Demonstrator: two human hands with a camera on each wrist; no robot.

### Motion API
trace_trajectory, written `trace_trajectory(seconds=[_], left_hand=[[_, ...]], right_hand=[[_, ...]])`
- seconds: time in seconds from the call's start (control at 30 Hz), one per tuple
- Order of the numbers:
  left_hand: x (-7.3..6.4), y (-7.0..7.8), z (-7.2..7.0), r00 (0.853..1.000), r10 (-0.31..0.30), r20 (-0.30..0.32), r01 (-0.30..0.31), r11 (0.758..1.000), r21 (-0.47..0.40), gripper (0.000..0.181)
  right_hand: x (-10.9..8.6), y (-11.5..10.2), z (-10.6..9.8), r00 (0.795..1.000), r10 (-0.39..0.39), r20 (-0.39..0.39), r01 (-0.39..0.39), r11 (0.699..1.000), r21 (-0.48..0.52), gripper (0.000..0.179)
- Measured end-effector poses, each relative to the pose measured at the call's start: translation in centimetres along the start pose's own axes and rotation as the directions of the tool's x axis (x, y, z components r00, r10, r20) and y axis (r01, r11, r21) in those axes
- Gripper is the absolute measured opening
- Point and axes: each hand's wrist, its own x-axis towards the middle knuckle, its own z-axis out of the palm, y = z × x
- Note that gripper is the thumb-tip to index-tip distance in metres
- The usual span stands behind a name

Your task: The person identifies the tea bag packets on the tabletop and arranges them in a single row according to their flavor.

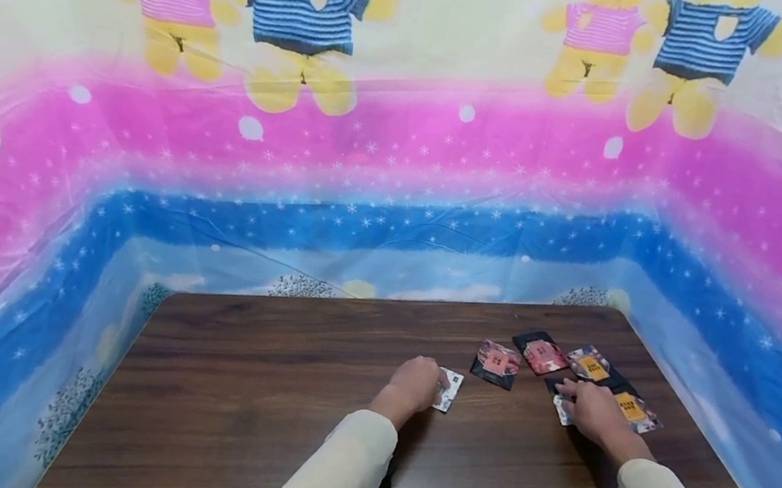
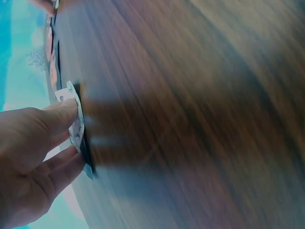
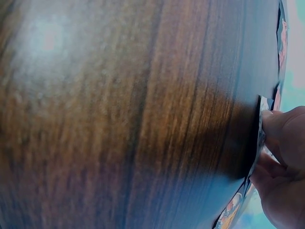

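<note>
My left hand [image 1: 416, 383] pinches a small white packet [image 1: 448, 392] just above the middle of the table. In the left wrist view, thumb and fingers hold that flat packet [image 2: 76, 125] by its side, its lower edge close to the wood. Farther right, my right hand [image 1: 597, 413] pinches another packet [image 1: 560, 410], white with a dark part, mostly hidden under the fingers. The right wrist view shows this packet [image 3: 261, 128] edge-on between thumb and fingers. Right beside that hand lies a packet with a yellow label [image 1: 632, 408].
Behind the hands on the brown wooden table [image 1: 247, 391] lie dark packets with pink labels, one at left [image 1: 494, 364] and one farther back [image 1: 541, 355]. Another yellow-labelled packet [image 1: 590, 364] sits near the right edge. A patterned cloth [image 1: 362, 231] hangs around the table.
</note>
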Motion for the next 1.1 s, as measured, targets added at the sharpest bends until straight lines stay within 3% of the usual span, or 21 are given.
trace_trajectory(seconds=[0.87,1.1], left_hand=[[-2.0,-7.4,-0.5,0.99,-0.14,-0.01,0.138,0.984,-0.116,0.023],[-2.4,-9.3,-0.8,0.981,-0.193,-0.008,0.19,0.97,-0.15,0.024]], right_hand=[[0.1,0.3,0.2,1.0,-0.012,-0.017,0.012,1.0,-0.002,0.041],[0.1,0.2,0.1,1.0,-0.012,-0.019,0.012,1.0,0.002,0.042]])
